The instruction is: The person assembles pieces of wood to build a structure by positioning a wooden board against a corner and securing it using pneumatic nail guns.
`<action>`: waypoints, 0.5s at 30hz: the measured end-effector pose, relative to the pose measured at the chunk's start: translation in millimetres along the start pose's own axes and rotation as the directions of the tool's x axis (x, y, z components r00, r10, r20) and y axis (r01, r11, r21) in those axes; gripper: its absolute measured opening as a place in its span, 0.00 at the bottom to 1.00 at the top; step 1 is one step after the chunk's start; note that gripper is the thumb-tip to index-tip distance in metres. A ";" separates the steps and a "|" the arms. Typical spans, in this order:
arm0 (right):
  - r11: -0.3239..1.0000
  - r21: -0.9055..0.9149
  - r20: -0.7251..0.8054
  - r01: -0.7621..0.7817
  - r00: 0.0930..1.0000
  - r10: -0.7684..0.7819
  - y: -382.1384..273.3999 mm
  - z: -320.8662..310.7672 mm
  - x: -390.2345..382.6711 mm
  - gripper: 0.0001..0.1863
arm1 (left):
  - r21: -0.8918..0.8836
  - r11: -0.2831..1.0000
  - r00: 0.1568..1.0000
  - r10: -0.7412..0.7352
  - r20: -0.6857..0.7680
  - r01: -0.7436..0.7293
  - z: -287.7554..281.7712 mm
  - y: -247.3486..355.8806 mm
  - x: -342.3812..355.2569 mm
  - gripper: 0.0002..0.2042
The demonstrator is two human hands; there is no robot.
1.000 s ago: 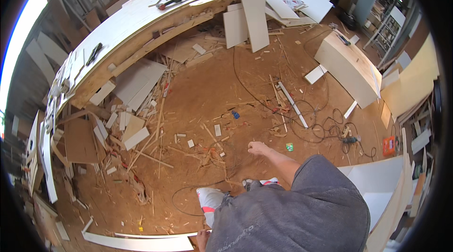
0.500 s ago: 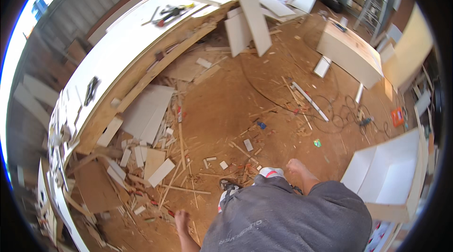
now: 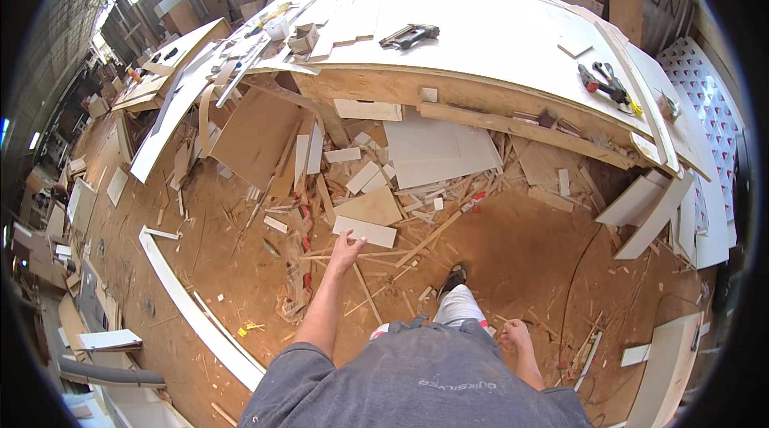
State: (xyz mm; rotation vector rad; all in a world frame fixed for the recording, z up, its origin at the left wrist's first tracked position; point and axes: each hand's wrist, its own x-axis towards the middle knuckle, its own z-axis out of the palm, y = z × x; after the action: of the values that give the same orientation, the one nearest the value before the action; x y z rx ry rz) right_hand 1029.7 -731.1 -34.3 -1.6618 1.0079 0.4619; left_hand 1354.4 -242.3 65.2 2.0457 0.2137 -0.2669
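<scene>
My left hand (image 3: 347, 252) reaches forward over the scrap pile, its fingers slightly apart. In the picture its fingertips overlap the near edge of a white board offcut (image 3: 370, 233); I cannot tell whether they touch. That offcut lies against a tan board piece (image 3: 372, 208) on the floor. My right hand (image 3: 517, 334) hangs low beside my body, with loosely curled fingers and nothing visible in them. Below it are thin wood strips on the brown floor.
Ahead stands a long white-topped workbench (image 3: 481, 36) carrying a nail gun (image 3: 410, 36) and a cordless drill (image 3: 605, 85). White panels (image 3: 657, 216) lean at its right end. A long white strip (image 3: 192, 308) lies at left; a cable (image 3: 570, 292) crosses the floor at right.
My view has turned left, so the workbench now spans straight ahead. My left arm has stretched forward over the offcuts. My right hand stays low at my side.
</scene>
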 end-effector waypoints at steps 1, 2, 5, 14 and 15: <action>0.999 -0.001 0.011 -0.041 0.999 0.041 -9.7 -4.4 12.1 0.11 | 0.008 1.000 0.998 0.000 -0.060 0.000 -2.6 6.9 11.5 0.37; 0.997 -0.001 0.023 -0.080 0.997 0.080 -19.7 -9.0 23.7 0.11 | 0.017 1.000 0.993 0.002 -0.121 0.000 -6.4 15.4 23.9 0.38; 0.986 -0.146 0.122 -0.083 0.987 0.101 -61.6 -13.5 74.9 0.10 | 0.017 1.000 0.968 -0.005 -0.250 0.010 -34.5 45.9 74.3 0.39; 0.984 -0.038 0.115 0.172 0.979 -0.167 -330.0 -88.6 251.4 0.08 | 0.193 0.979 0.923 0.011 -0.385 0.068 -63.3 199.9 250.3 0.41; 0.988 0.013 0.080 0.155 0.985 -0.155 -360.7 -104.1 265.6 0.11 | 0.222 0.973 0.923 0.020 -0.384 0.071 -54.8 220.4 274.8 0.40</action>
State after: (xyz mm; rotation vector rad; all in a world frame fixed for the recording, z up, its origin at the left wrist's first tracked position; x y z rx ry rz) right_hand 1450.2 -909.3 20.3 -1.6878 0.8127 0.4183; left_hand 1681.5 -286.3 199.9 2.3174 0.4704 0.1049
